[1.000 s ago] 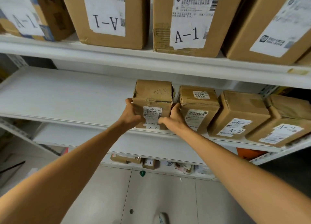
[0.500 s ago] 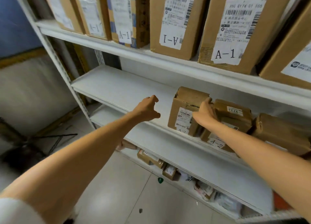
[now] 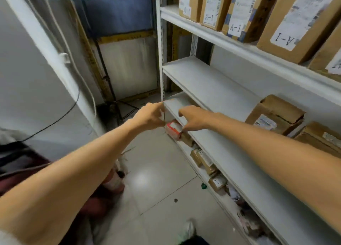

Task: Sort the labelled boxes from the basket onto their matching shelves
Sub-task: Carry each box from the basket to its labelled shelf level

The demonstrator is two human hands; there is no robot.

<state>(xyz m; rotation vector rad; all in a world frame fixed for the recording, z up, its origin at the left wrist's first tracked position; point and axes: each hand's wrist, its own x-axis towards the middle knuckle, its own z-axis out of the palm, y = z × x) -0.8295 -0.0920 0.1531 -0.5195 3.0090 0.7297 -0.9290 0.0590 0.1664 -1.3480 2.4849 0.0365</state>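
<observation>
Both arms reach forward with nothing in either grip. The left grip (image 3: 150,116) hangs in the air just off the left corner of the lower shelf (image 3: 227,152), back of the hand up and fingers loosely bent; it is blurred, so finer detail is lost. The right grip (image 3: 193,118) sits just beside it over the front edge of the same shelf, fingers relaxed and pointing left, touching nothing that can be made out.

The nearest brown box (image 3: 275,115) stands on the middle shelf (image 3: 212,86), well to the right of both grips, with a white label on its front. A second brown box (image 3: 321,139) lies just beside it at the right edge of the view.

On the top shelf (image 3: 239,48) tall boxes stand in a row, marked A-1: a narrow one (image 3: 210,7), one with blue tape (image 3: 241,14) and a large one (image 3: 299,23) whose label is upside down.

Near the floor (image 3: 156,171), the bottom shelf holds a red and white packet (image 3: 173,129) below the right grip, and a small box (image 3: 216,183) further along. A black tripod (image 3: 110,82) stands in the corner to the left.
</observation>
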